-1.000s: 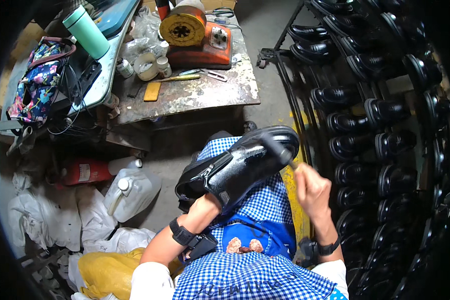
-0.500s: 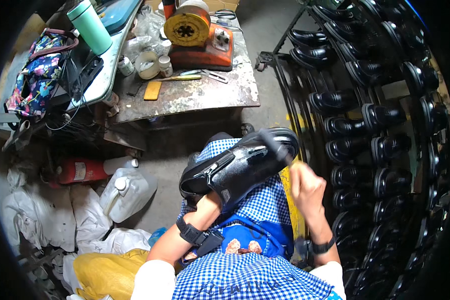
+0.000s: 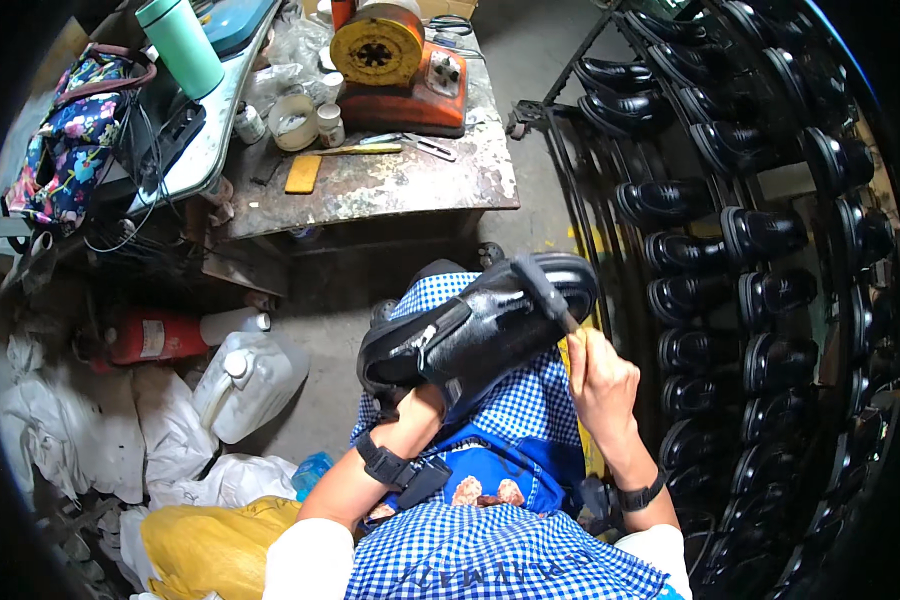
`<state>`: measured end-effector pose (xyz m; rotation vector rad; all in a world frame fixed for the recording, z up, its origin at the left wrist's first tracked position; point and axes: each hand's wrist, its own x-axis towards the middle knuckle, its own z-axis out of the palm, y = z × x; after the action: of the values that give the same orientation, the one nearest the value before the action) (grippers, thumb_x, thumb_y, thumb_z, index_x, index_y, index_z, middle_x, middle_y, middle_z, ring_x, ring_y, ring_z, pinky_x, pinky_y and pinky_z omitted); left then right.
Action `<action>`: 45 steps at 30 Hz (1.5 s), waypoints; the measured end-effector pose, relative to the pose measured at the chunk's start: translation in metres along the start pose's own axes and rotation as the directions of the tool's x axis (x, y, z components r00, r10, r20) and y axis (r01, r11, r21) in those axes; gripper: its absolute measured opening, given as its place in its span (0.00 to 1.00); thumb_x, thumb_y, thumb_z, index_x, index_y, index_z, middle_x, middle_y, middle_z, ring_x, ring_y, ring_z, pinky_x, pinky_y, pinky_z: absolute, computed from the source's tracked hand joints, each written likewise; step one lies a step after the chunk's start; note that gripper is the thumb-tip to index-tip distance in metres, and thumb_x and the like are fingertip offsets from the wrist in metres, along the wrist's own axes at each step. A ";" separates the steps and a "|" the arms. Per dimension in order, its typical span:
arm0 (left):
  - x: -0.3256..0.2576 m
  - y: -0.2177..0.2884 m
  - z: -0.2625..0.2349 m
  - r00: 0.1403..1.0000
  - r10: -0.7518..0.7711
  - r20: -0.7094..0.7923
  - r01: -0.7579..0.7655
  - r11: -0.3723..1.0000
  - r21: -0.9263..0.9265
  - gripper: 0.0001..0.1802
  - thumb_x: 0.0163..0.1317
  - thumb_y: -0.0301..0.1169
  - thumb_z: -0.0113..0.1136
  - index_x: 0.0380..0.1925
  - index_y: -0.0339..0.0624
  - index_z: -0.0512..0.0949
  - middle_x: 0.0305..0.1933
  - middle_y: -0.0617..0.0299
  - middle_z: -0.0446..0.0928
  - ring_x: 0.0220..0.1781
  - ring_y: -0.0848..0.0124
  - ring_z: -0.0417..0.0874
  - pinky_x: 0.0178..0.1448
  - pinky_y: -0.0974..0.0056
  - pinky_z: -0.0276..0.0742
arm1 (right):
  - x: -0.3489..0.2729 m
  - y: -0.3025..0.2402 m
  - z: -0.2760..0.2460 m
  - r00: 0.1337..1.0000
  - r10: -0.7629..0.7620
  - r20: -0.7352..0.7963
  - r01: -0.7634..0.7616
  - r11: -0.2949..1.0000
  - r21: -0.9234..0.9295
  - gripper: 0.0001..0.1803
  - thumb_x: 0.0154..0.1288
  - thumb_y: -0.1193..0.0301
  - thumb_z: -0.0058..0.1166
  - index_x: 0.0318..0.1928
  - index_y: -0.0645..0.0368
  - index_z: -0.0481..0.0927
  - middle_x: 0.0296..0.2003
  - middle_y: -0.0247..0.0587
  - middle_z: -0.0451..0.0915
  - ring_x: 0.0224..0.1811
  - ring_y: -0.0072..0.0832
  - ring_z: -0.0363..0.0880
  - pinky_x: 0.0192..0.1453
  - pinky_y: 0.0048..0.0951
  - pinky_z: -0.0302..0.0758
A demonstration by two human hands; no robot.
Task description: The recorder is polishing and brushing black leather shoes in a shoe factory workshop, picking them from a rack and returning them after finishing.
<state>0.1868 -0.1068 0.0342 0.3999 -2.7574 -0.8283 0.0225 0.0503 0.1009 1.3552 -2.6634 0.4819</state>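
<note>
Brush (image 3: 542,285) Crossing Toe of Black Shoe (image 3: 480,325)

A person in a blue checked apron (image 3: 490,555) is holding the black shoe at the centre of the scene, over the apron's skirt, its toe pointing toward two o'clock and its opening facing eight. The left hand (image 3: 419,406) is reaching into that opening, only its wrist end showing; whether its hidden fingers are gripping or spreading cannot be told. The right hand (image 3: 603,374), at four o'clock from the shoe, is gripping the brush by its handle, fingers curling tightly around it. The brush's dark head is lying across the toe; whether it is pressing on the leather is hard to tell. Light is gleaming along the shoe's upper.

Around the shoe, a stained bench (image 3: 400,185) is standing at eleven o'clock, bearing an orange machine (image 3: 400,105) with a yellow wheel, a cup (image 3: 293,122), a jar (image 3: 330,125) and a yellow block (image 3: 303,174). A green flask (image 3: 180,48) is standing between ten and eleven, and a flowered bag (image 3: 75,145) is sitting at ten. A red container (image 3: 150,338) is lying at nine, a pale jug (image 3: 255,385) is resting between eight and nine, and a yellow sack (image 3: 215,550) is slumping between seven and eight. From one to five o'clock, a rack (image 3: 577,60) is carrying rows of more shoes (image 3: 662,203), all shining black.
</note>
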 end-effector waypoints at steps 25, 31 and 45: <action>-0.009 0.014 0.016 0.999 -0.035 -0.041 0.033 0.999 -0.040 0.21 0.68 0.29 0.44 0.60 0.35 0.66 0.60 0.49 0.69 0.61 0.59 0.71 0.65 0.61 0.67 | 0.004 -0.001 -0.009 0.999 0.038 -0.023 -0.023 0.875 0.484 0.27 0.59 0.84 0.48 0.61 0.59 0.70 0.28 0.42 0.78 0.23 0.26 0.73 0.31 0.27 0.73; -0.012 0.017 0.020 0.999 -0.035 -0.032 0.034 0.998 -0.046 0.21 0.67 0.29 0.45 0.60 0.35 0.66 0.60 0.49 0.69 0.61 0.59 0.71 0.65 0.61 0.67 | 0.009 -0.004 -0.004 0.997 0.069 -0.023 -0.066 0.989 0.131 0.29 0.52 0.82 0.55 0.57 0.50 0.76 0.17 0.41 0.68 0.16 0.34 0.71 0.23 0.34 0.69; -0.012 0.023 0.021 0.999 -0.039 -0.032 0.038 0.999 -0.026 0.21 0.67 0.29 0.46 0.59 0.35 0.67 0.60 0.49 0.70 0.61 0.59 0.71 0.65 0.61 0.67 | 0.014 0.011 0.003 0.998 -0.055 -0.019 0.058 0.971 0.232 0.30 0.52 0.84 0.53 0.58 0.48 0.76 0.19 0.48 0.72 0.19 0.38 0.74 0.25 0.34 0.73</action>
<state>0.1875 -0.0746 0.0286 0.4585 -2.7148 -0.8569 0.0060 0.0447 0.0989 1.4769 -2.6163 0.8140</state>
